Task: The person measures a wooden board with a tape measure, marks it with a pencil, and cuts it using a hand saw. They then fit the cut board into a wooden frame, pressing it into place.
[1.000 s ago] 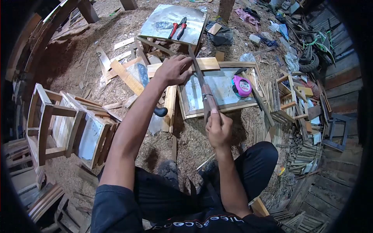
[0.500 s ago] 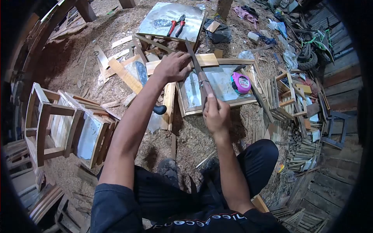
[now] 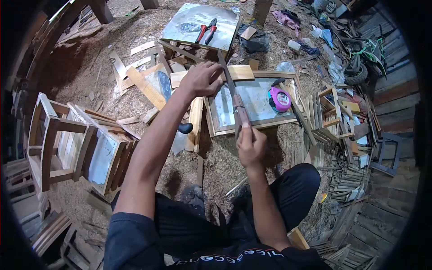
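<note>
Gripping a handsaw [image 3: 234, 96] by its wooden handle, the right hand [image 3: 251, 146] is closed tight at the near end of the tool, while the left hand [image 3: 201, 79] is curled down over a pale wooden board [image 3: 236, 73] lying across the far rail of a wooden frame [image 3: 216, 118] with a shiny sheet-metal panel inside. The saw runs from the near edge of the frame out over the board, its blade passing just right of the left fingers. It looks stiff along its length but thin enough to flex sideways, light for one hand, and best held at the handle only, away from the toothed edge. The board seems light and rigid, likely to skid on the rail unless pressed flat. A pink tape measure [image 3: 279, 99] rests on the panel to the right, and red-handled pliers [image 3: 205, 31] lie on a second metal sheet farther off. The head view is the only one: the teeth, the cut line and the blade's contact with the board are too small to read, the right palm hides most of the handle, and dark lens edges cut off the surroundings.
</note>
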The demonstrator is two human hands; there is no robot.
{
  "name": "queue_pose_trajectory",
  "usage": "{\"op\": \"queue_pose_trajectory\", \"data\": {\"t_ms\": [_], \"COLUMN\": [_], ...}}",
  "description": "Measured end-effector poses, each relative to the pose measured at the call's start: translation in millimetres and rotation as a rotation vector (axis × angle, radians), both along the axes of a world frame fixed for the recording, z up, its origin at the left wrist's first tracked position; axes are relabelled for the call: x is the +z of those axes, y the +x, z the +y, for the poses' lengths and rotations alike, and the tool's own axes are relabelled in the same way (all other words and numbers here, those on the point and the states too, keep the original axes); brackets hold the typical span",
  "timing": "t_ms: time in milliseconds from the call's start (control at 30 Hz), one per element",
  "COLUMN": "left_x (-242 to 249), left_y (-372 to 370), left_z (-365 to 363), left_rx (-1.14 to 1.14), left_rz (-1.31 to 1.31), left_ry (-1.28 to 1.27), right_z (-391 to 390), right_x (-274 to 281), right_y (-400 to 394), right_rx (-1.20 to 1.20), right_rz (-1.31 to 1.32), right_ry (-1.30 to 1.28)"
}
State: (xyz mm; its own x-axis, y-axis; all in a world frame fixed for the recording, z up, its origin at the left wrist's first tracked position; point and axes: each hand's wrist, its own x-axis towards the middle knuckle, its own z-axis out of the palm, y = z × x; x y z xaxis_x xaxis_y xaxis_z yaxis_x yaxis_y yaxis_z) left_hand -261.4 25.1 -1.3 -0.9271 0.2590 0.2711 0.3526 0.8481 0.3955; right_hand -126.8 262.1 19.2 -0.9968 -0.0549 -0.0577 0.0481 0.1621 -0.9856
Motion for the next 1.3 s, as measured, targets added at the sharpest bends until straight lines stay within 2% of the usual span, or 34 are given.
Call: {"op": "queue_pose_trajectory", "data": {"t_ms": [67, 133, 200, 300, 567, 633, 767, 800, 833, 933, 967, 1033, 1167, 1300], "left_x": [5.9, 7.6, 6.0, 2.5, 8.4, 8.5, 20.0, 17.2, 14.1, 5.1, 2.3, 7.4, 6.6, 10.4], "left_y": [-0.5, -0.5, 0.1, -0.1, 15.0, 24.2, 51.9, 60.7, 69.5, 95.9, 104.9, 123.1, 144.1, 141.6], "left_z": [2.8, 1.5, 3.1, 0.6, -8.1, -16.5, -25.1, -25.1, -25.5, -18.6, -16.9, -8.8, 7.3, 16.5], "left_rx": [0.026, 0.064, 0.064, 0.020, -0.012, -0.024, -0.069, -0.091, -0.131, -0.189, -0.191, -0.133, -0.132, -0.113], "left_rz": [-0.082, -0.162, -0.116, -0.059, -0.097, 0.046, -0.039, 0.002, 0.016, 0.048, 0.043, -0.152, -0.206, -0.222], "left_ry": [0.023, 0.049, -0.015, 0.034, -0.074, -0.049, -0.073, -0.076, -0.011, -0.050, -0.045, -0.054, 0.094, 0.021], "right_z": [0.4, 2.2, 7.0, 9.1, 5.3, 4.7, 1.3, -4.7, -5.5, 0.4, 3.4, 7.7, 10.1, 8.3], "right_x": [-9.8, -17.7, -16.0, -19.6, -13.9, -13.4, -17.4, -21.2, -23.7, -29.1, -30.5, -28.8, -30.5, -27.4], "right_y": [2.9, 9.3, 7.0, 7.2, 30.8, 39.4, 61.3, 69.1, 77.3, 101.2, 110.6, 126.4, 143.3, 148.0], "right_rx": [-0.016, -0.107, -0.083, -0.074, -0.071, -0.072, -0.059, -0.049, -0.048, -0.042, -0.045, -0.036, -0.052, -0.073], "right_rz": [-0.038, -0.008, -0.024, -0.019, 0.000, 0.007, 0.004, 0.062, 0.060, 0.012, 0.007, 0.021, -0.001, 0.010], "right_ry": [-0.039, -0.310, -0.307, -0.236, -0.226, -0.243, -0.186, -0.222, -0.225, -0.203, -0.198, -0.258, -0.260, -0.240]}}
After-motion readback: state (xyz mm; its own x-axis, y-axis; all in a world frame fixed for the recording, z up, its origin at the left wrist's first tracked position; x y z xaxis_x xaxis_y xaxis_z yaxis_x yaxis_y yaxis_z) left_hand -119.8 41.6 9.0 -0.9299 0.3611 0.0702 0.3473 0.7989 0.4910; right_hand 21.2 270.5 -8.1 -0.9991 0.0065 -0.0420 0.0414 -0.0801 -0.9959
